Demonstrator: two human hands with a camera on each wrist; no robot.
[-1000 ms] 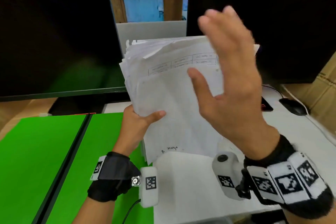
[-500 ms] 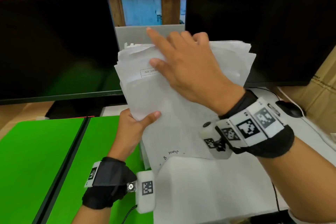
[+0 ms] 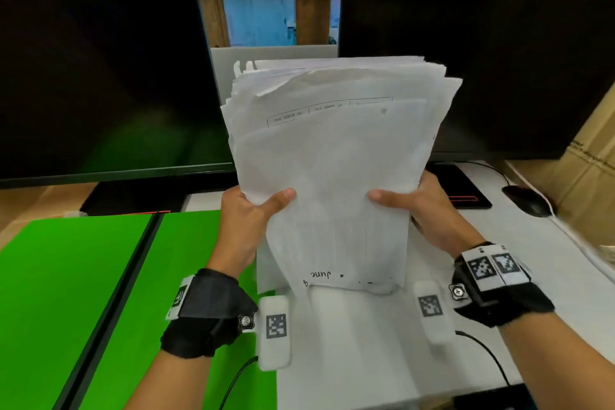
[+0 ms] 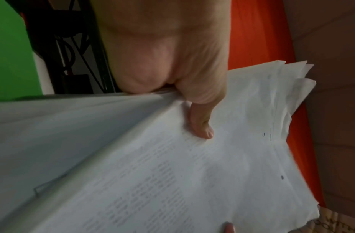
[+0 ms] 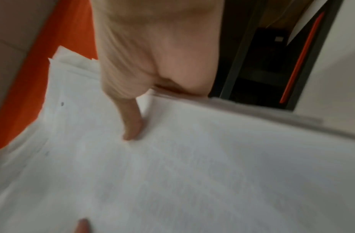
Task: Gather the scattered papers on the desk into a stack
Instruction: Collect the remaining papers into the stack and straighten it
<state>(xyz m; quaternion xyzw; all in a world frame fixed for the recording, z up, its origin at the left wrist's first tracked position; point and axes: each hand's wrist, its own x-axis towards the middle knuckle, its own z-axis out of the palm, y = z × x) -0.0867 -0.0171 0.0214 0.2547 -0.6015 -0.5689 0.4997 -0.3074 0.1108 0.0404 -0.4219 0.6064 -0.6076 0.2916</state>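
Paper stack (image 3: 336, 160) upright between left hand (image 3: 248, 213) and right hand (image 3: 429, 210) (thumbs in front).

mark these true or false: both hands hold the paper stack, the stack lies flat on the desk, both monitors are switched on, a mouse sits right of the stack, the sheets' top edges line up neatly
1. Both hands hold the paper stack: true. The left hand and right hand grip the paper stack at its sides, thumbs on the front.
2. The stack lies flat on the desk: false. It is held up on edge.
3. Both monitors are switched on: false. The left monitor and right monitor are dark.
4. A mouse sits right of the stack: true, the mouse.
5. The top edges line up neatly: false. They are staggered.
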